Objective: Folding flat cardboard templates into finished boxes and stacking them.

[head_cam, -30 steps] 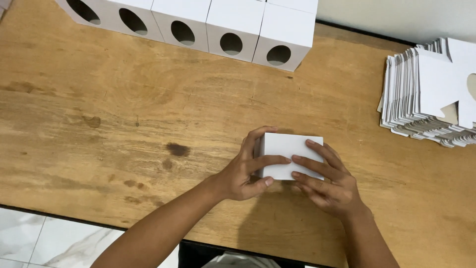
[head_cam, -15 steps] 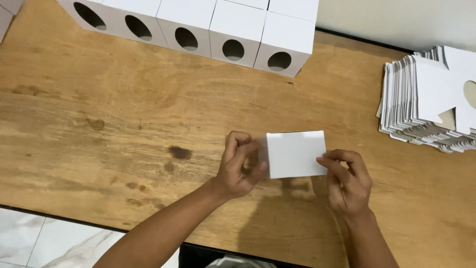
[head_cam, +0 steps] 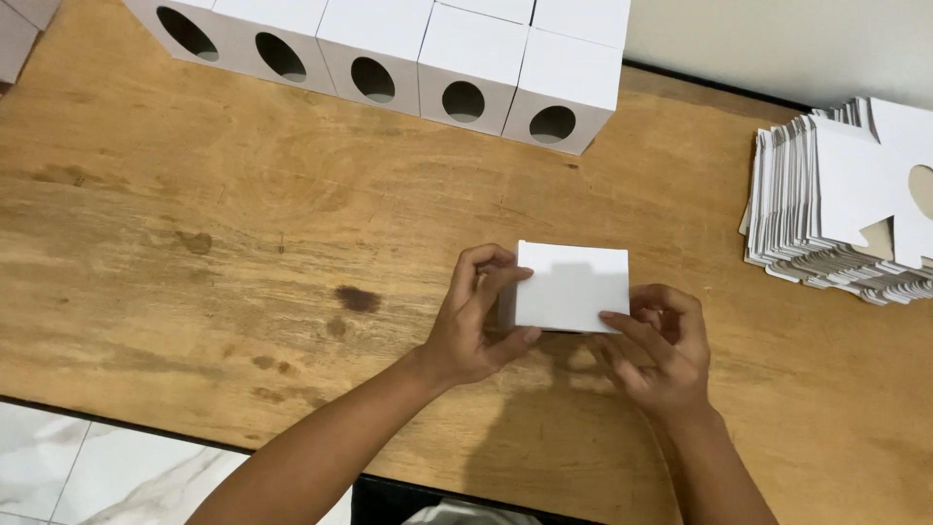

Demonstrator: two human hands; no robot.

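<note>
A small white cardboard box (head_cam: 571, 286) sits low over the wooden table (head_cam: 243, 224), held between both hands. My left hand (head_cam: 476, 321) grips its left side, thumb under the edge and fingers curled over the top corner. My right hand (head_cam: 659, 348) touches its lower right corner with the fingertips. The box's top face is plain white and closed.
A row of several finished white boxes with round holes (head_cam: 408, 58) lines the table's far edge. A stack of flat white die-cut blanks (head_cam: 846, 214) lies at the right. Pale tiled floor (head_cam: 87, 467) shows beyond the near left edge.
The box has been turned and lifted slightly in my hands. My right hand slid from covering the box's front to its lower right corner. The view shifted a little.
</note>
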